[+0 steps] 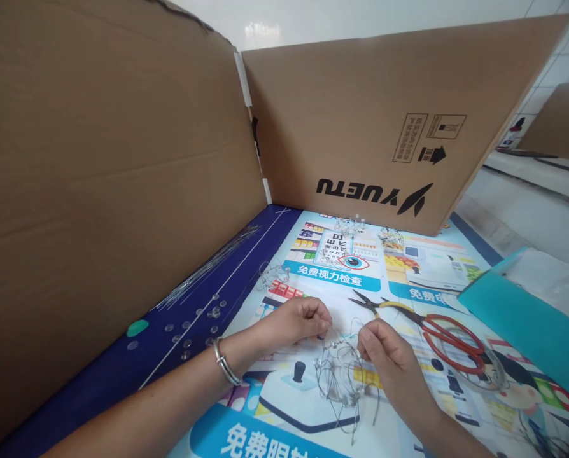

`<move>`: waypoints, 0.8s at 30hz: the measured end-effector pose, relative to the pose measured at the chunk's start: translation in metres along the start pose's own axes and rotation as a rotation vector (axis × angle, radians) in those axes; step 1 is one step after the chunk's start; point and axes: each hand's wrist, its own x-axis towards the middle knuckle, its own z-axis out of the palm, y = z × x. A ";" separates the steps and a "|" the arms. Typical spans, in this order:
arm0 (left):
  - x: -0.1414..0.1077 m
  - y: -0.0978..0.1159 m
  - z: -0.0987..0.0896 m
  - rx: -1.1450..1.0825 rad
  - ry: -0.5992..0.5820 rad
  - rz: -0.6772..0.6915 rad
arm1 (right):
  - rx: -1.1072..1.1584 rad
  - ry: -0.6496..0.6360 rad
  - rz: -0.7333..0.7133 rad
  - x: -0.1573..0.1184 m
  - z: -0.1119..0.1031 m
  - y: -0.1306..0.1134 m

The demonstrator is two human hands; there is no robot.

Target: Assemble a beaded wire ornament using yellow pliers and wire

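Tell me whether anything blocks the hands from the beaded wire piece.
Nothing visible does. The left hand and the right hand both have their fingers on the beaded wire piece, which hangs over the printed poster; no other object lies between them.

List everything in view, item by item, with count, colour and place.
Corrugated cardboard panels: three, brown, at left, back and far right
Printed poster sheet: one, pale blue and white, under the hands
Navy border strip: one, dark blue, along the left panel
Straight thin metal wires: a bundle, silver, on the strip
Clear round beads: many, transparent, on the strip
Flat oval disc: one, green, by the left panel
Loose beaded wire clusters: three, silver, on the poster
Needle-nose pliers: one, yellow and black, right of the hands
Long-handled scissors: one, red, beside the pliers
Stiff card folder: one, teal, far right
Beaded wire tangle: one, silver, between the hands
Metal bangle: one, silver, on the left wrist
Left hand: one, pinching the tangle
Right hand: one, pinching the tangle
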 end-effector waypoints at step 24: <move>-0.003 0.008 0.001 -0.047 0.072 0.162 | -0.045 0.045 0.011 0.002 0.002 -0.003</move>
